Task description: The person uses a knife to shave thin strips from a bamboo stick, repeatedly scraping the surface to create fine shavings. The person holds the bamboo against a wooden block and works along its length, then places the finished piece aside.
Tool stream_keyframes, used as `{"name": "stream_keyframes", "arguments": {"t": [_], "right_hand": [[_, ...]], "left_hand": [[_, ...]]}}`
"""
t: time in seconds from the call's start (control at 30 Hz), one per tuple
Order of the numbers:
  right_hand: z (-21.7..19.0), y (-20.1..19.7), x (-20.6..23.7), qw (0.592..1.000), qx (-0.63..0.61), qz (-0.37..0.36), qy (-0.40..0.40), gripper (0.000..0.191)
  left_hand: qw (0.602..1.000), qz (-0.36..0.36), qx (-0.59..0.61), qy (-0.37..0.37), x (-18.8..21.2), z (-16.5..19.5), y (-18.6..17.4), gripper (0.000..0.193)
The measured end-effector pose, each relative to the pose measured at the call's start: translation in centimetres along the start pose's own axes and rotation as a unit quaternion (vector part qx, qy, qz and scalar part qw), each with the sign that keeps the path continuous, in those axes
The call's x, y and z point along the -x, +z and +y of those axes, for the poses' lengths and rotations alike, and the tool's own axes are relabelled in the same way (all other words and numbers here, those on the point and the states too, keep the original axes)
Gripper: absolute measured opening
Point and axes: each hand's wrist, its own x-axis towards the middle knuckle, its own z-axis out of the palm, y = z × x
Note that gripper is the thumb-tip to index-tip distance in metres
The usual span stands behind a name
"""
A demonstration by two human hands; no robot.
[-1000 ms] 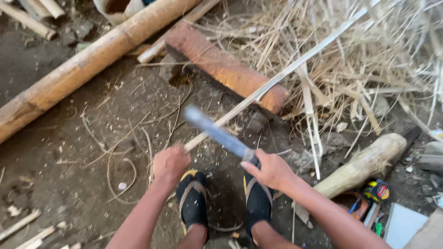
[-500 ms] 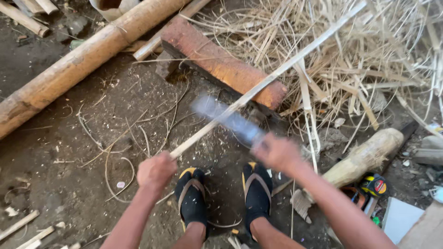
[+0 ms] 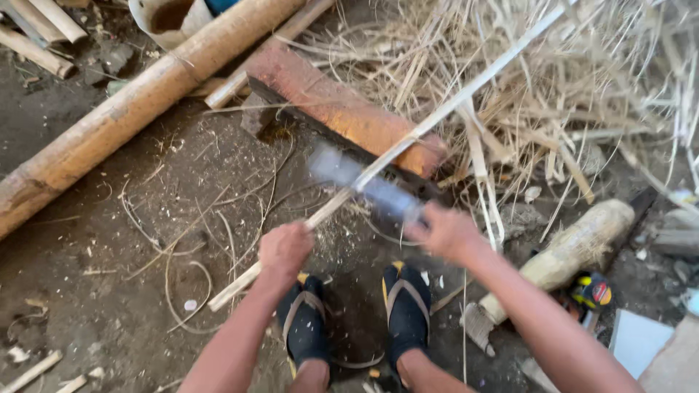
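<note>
Dirt floor [image 3: 95, 240], strewn with shavings and curled fibres. The left hand [image 3: 285, 249] has its fingers wrapped tight round a long, thin, pale bamboo strip [image 3: 437, 116], near the strip's lower end. The strip runs up and to the right, crossing over a reddish-orange wooden block [image 3: 328, 109] and on above a heap of dry straw-coloured offcuts [image 3: 582, 94]. The right hand [image 3: 445, 231] has its fingers closed on the handle of a broad steel blade [image 3: 364, 182]; the blade is motion-blurred and lies across the strip just above the left hand, roughly where the strip meets the block's near edge.

Judgement on doing this step well:
- Keep the strip braced on the block so it does not spring under the stroke.
- Angle the blade shallow and cut away from the left hand; the gap between them looks small.
- Take thin shavings, not deep bites, or the strip may split along the grain.
- Mind the two feet in dark sandals with yellow trim [image 3: 349, 313], directly below the work.

A thick brown bamboo pole [image 3: 145, 109] lies well apart, upper left.
</note>
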Motion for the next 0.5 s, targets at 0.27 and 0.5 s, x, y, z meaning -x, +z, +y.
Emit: {"name": "stream_keyframes", "arguments": {"t": [0.27,0.5], "right_hand": [[-1.1,0.4,0.5,0.999,-0.020,0.016,-0.031,0.058],[-0.5,-0.6,0.7,0.983,-0.080,0.097,0.134,0.062]], "left_hand": [[0.999,0.028,-0.020,-0.022,1.1,-1.9,-0.1,0.030],[0.998,0.011,-0.054,-0.037,4.0,-5.8,-0.4,0.030]]}}
